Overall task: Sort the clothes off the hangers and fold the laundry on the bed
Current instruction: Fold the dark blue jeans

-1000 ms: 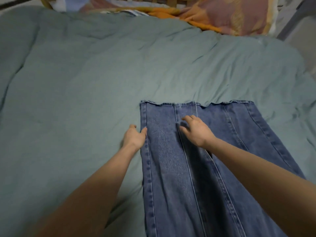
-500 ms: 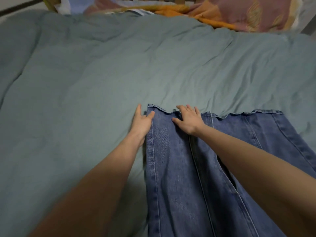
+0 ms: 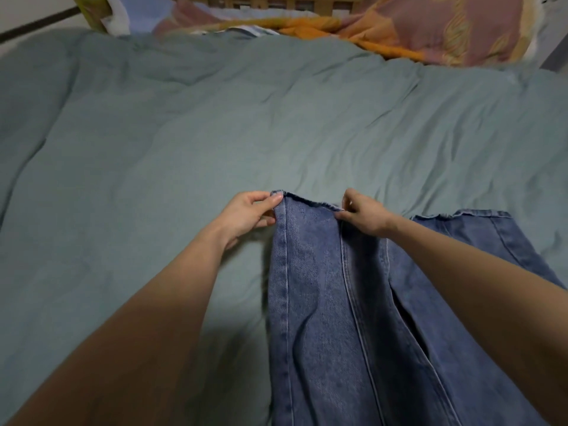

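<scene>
A pair of blue jeans [image 3: 353, 302] is spread lengthwise on the bed, over a grey-green duvet [image 3: 215, 133], with the leg ends pointing away from the person. The hem of the left-hand leg is pinched at both corners. Its outer corner is held by the left hand [image 3: 246, 216], thumb on top and fingers curled beneath the seam, so this grip is closed on the denim. Its inner corner is pinched by the right hand [image 3: 362, 215], fingers curled around the frayed edge. The hem between the two hands is raised slightly off the duvet. The other leg [image 3: 479, 232] is seen lying flat to the right, its hem just beyond the right wrist. At the head of the bed a patterned orange and pink blanket [image 3: 415, 29] is bunched against a wooden frame [image 3: 276, 0].
</scene>
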`<state>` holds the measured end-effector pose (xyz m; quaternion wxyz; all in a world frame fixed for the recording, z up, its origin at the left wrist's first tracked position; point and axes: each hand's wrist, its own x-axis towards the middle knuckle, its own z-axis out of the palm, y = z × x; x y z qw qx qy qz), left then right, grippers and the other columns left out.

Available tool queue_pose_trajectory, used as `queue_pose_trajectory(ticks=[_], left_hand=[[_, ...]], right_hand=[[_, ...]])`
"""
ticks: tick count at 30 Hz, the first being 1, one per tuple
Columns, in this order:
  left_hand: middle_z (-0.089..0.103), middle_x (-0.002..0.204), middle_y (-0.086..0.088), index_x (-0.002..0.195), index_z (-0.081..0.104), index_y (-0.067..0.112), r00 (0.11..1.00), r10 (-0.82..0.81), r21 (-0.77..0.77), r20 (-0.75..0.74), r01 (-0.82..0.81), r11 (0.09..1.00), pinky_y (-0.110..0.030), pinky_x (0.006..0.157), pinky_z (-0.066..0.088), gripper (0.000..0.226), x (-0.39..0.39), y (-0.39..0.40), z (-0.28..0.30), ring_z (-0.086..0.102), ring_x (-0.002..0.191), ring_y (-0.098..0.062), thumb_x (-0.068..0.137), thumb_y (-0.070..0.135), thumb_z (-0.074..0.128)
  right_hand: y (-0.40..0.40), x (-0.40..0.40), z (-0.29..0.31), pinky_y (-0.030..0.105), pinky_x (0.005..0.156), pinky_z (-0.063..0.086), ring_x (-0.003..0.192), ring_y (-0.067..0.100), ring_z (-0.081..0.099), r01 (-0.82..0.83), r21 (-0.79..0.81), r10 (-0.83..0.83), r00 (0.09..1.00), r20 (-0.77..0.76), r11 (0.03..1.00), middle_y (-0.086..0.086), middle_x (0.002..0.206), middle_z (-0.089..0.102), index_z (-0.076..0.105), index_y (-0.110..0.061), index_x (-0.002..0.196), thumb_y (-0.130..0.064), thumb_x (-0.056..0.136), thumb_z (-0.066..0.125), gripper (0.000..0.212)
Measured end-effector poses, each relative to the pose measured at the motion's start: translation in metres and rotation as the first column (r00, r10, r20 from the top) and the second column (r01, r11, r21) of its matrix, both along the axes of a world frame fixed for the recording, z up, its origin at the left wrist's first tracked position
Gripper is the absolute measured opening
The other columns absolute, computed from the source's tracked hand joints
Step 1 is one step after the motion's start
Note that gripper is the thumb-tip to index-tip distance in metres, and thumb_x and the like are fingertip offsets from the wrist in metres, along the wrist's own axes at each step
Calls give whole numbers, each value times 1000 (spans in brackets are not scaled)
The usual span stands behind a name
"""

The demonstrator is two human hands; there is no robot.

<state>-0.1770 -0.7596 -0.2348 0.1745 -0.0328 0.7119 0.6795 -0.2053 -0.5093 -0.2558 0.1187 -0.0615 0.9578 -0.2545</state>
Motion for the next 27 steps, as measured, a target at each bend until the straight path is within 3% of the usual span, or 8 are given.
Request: queue_pose_trajectory(ticks=[6,8,11,16,20,23,25,27], left_hand=[[65,83,1,98,66,15,981,196,95,-1,-195,976,-16,54,45,12,7,14,3,58,68,-8,97,14,54],[65,81,-1,98,66,9,965,262,175,23,-262,949,-13,47,44,10,9,18,6,58,66,-7,94,5,57],[67,83,-4,91,67,5,971,222,237,86,-236,942,-13,52,50,7,15,19,12,62,66,-7,91,3,61],[73,88,1,87,73,13,983,-177,30,49,176,984,-18,66,50,18,26,10,19,64,81,-4,94,21,58],[71,98,1,97,69,11,983,-163,206,85,143,968,-25,86,46,17,23,6,19,62,95,-9,92,19,54],[71,90,2,97,65,9,991,-100,360,87,63,931,-23,79,49,21,13,9,33,63,86,-7,98,15,46],[70,81,2,95,64,8,994,-96,400,53,67,914,-21,68,50,23,4,9,44,62,75,-7,100,13,42],[65,75,0,96,63,6,993,-118,420,30,95,902,-20,58,41,24,-4,7,54,54,63,-8,100,10,40]], right_hand=[[7,10,-3,28,57,33,61,14,39,89,-371,-105,994,-23,924,2,63,47,43,-19,73,-11,86,69,29],[11,19,-7,28,60,34,65,16,42,103,-454,-131,991,-30,885,6,67,50,45,-17,72,-6,85,69,29],[18,32,-11,31,66,37,68,18,46,129,-520,-168,985,-29,844,4,67,52,48,-16,70,-5,84,70,28],[20,32,-9,39,71,45,68,16,55,127,-468,-136,991,15,875,2,64,62,55,-20,65,-14,78,78,26],[24,26,1,43,83,47,75,24,66,154,-375,-159,987,17,914,5,70,70,60,-22,66,-26,72,82,24],[16,17,20,32,68,46,67,18,58,125,-446,-139,990,1,886,11,69,64,54,-13,67,-11,76,79,26],[11,8,29,22,59,41,56,3,50,101,-417,-124,992,-30,903,4,63,58,52,-14,67,-9,77,78,28],[10,0,36,18,54,37,52,1,45,73,-383,-98,994,-45,921,-1,59,53,52,-14,70,-8,77,78,28]])
